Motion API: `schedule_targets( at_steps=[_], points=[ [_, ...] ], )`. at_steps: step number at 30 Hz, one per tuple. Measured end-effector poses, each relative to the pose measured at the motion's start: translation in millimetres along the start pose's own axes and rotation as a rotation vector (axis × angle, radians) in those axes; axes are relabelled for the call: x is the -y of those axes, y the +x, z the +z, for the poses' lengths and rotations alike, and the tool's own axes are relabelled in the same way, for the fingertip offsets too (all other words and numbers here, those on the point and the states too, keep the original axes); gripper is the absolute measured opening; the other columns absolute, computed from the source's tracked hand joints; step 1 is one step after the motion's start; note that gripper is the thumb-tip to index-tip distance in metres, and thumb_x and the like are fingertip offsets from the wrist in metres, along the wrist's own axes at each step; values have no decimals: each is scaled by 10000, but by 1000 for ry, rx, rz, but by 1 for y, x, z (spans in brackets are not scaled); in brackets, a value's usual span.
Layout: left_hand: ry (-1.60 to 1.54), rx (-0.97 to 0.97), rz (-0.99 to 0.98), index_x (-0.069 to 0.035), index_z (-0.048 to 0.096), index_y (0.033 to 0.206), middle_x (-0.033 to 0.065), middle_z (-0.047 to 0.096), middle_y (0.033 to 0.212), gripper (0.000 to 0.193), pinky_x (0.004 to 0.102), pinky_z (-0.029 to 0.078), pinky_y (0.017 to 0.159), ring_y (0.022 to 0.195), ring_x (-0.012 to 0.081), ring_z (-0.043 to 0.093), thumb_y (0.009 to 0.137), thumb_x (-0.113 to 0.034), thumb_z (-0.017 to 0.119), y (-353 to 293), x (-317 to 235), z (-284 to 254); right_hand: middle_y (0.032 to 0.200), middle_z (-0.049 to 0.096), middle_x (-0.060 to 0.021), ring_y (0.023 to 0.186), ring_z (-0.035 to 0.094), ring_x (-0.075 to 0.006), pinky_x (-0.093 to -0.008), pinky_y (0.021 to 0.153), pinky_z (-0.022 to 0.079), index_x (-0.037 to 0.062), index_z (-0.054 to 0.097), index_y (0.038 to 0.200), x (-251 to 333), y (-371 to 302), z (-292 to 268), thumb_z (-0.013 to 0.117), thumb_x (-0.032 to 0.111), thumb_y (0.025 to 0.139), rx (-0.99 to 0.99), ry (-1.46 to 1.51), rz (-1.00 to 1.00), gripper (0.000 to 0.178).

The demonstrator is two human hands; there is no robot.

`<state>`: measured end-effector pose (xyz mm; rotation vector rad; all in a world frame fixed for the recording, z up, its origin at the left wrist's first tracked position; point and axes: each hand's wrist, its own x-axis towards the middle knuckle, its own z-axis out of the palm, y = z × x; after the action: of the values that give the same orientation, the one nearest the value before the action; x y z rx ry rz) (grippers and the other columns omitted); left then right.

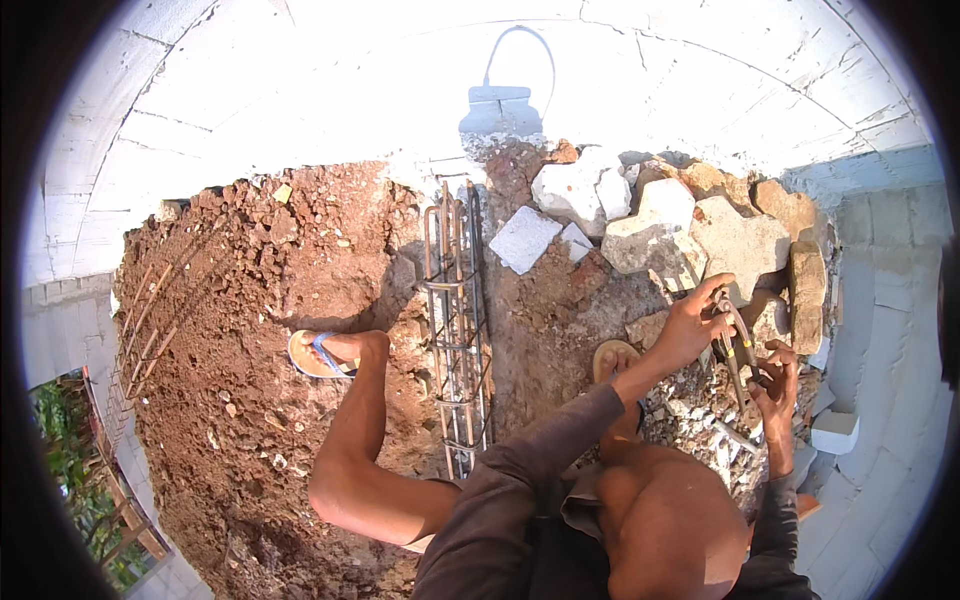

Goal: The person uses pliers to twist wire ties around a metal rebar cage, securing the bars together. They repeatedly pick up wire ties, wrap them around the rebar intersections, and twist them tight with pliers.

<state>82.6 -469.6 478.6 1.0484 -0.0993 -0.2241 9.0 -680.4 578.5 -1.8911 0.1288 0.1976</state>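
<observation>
A long-handled pair of pincers, dark with yellow bands on its handles, is held above the rubble at the right. My left hand reaches across and pinches it near its upper end. At the lower end, my right hand has its fingers curled at one of the handles. What the jaws hold, if anything, is too small to make out. Beneath my hands lie small broken stones, with a short metal bar among them.
A narrow steel rebar cage runs lengthwise between my feet. Brown soil covers the left. Paving blocks and stones are piled at the back right, against the white block wall. More rebar sticks out at far left.
</observation>
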Motion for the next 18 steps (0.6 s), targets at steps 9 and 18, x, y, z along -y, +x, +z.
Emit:
schedule_targets(
  at_steps=[9,18],
  points=[
    [-64,-278,-476,13,650,1217,99,754,989,253,299,579,725,842,152,729,998,-114,652,-18,77,41,1161,590,-68,1001,587,-133,-278,863,485,69,556,1050,-87,-35,-26,564,-216,755,-52,-89,12,410],
    [606,-218,-292,28,715,981,138,723,677,325,355,532,591,612,218,717,1056,-230,532,-38,111,40,1180,683,-180,1102,654,-282,-345,991,474,42,668,799,-134,-23,-33,562,-167,743,-125,-327,-78,242]
  ],
)
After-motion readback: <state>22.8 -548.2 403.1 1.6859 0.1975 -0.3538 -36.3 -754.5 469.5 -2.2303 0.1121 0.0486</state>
